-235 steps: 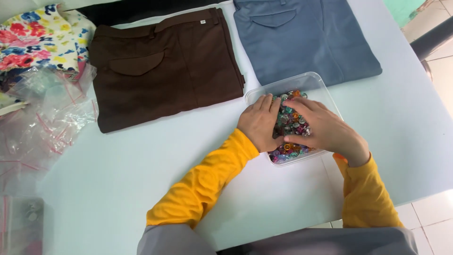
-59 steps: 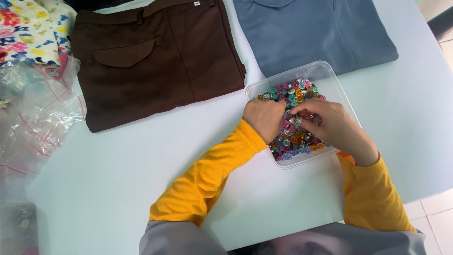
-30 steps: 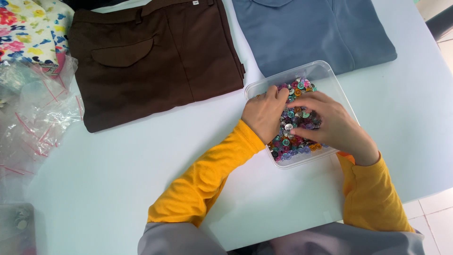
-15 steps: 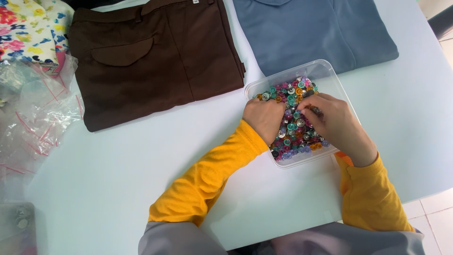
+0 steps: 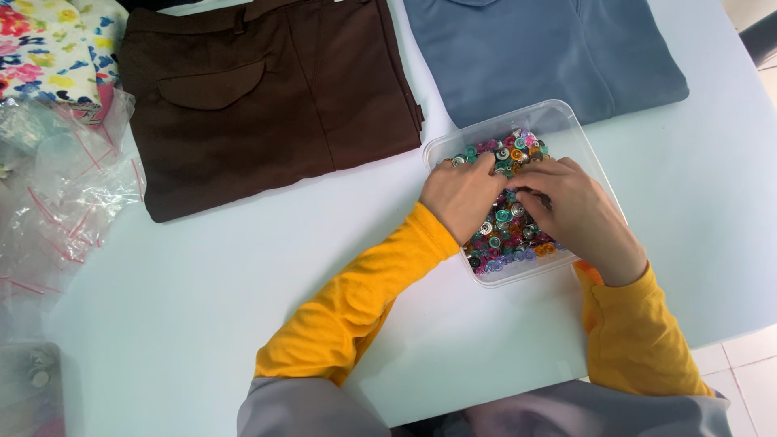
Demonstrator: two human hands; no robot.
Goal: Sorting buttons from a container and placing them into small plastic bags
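Observation:
A clear plastic tray (image 5: 571, 129) sits on the pale blue table, filled with several small colourful round snap buttons (image 5: 506, 231). Both hands are inside it. My left hand (image 5: 461, 194) lies palm down on the buttons at the tray's left side, fingers spread into the pile. My right hand (image 5: 579, 214) covers the right half, fingertips curled down among the buttons. The two sets of fingertips nearly meet at the tray's middle. Whether either hand pinches a button is hidden. Both sleeves are yellow.
Folded brown trousers (image 5: 267, 97) lie at the back left of the tray, a folded blue garment (image 5: 542, 53) behind it. Floral fabric (image 5: 48, 40) and several clear plastic bags (image 5: 57, 202) fill the left side. The table's edge (image 5: 728, 336) runs close at the right.
My hands have kept shifting through the buttons in the tray; the left hand's fingers have slid a little further toward the tray's back. Nothing else has moved.

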